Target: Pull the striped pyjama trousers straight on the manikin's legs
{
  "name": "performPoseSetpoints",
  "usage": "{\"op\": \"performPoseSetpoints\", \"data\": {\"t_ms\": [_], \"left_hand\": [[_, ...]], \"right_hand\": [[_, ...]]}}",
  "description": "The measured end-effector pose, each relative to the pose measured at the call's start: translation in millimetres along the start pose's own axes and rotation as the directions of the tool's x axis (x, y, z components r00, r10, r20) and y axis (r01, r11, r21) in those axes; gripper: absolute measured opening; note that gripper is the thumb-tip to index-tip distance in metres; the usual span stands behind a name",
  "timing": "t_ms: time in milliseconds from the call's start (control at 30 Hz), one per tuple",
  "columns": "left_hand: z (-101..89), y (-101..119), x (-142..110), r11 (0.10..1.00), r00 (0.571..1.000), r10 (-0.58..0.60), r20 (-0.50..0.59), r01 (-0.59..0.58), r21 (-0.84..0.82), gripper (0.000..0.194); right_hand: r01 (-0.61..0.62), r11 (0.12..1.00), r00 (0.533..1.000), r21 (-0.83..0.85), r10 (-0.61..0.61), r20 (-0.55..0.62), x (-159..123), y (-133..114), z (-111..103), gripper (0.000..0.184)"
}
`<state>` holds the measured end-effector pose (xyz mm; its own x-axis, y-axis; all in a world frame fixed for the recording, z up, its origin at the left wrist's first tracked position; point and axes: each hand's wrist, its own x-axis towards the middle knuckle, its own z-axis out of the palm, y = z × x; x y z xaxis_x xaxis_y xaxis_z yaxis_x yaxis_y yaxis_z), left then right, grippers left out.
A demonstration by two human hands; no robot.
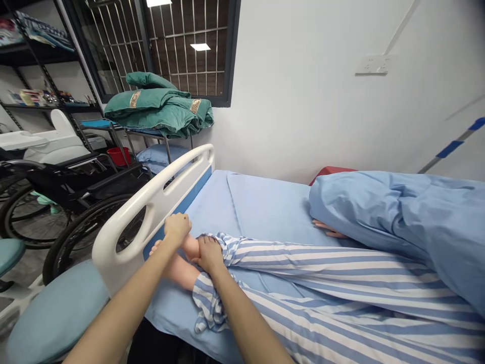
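Two legs in blue-and-white striped trousers [303, 258] lie stretched out on a bed with a light blue sheet [261, 202]. Closed over the upper end of the far foot [190, 247] is my left hand [177, 226], near the footboard. My right hand [210, 253] wraps round the ankle of that same leg, just at the trouser cuff; its thumb side is partly hidden. The near foot [180, 270] rests beside it, partly behind my left forearm, its cuff [210, 303] bunched. Whether the legs are a person's or a manikin's, I cannot tell.
A white footboard [125, 222] closes the bed's left end. Beyond it stand a wheelchair [87, 192] and folded green bedding [159, 106]. A teal stool seat [56, 313] is at lower left. A blue quilt [379, 212] covers the upper body, with a hand [329, 230] showing below.
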<state>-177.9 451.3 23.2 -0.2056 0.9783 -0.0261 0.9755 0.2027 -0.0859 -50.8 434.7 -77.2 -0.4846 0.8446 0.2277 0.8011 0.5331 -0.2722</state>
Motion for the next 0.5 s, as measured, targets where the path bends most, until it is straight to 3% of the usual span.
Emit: {"op": "performPoseSetpoints", "data": {"t_ms": [133,333,400,500], "left_hand": [[6.6,-2,-11,0.996,0.982,-0.089,-0.168,0.092,0.008,0.043],[3.6,-4,-17,0.998,0.995,0.021,-0.101,-0.015,0.059,0.034],[8.8,0,-28,0.997,0.994,-0.003,-0.111,0.012,0.079,0.037],[26.1,7,-54,0.982,0.983,-0.146,-0.11,0.158,0.107,0.044]], "right_hand": [[-0.01,1.0,1.0,-0.001,0.01,0.007,-2,-2,-3,0.057],[0.017,1.0,1.0,-0.015,-0.017,0.006,-2,-1,-2,0.056],[0.024,0.999,1.0,-0.023,-0.024,0.011,-2,-1,-2,0.056],[0.033,0.999,0.999,-0.029,-0.033,0.025,-1,-1,-4,0.056]]}}
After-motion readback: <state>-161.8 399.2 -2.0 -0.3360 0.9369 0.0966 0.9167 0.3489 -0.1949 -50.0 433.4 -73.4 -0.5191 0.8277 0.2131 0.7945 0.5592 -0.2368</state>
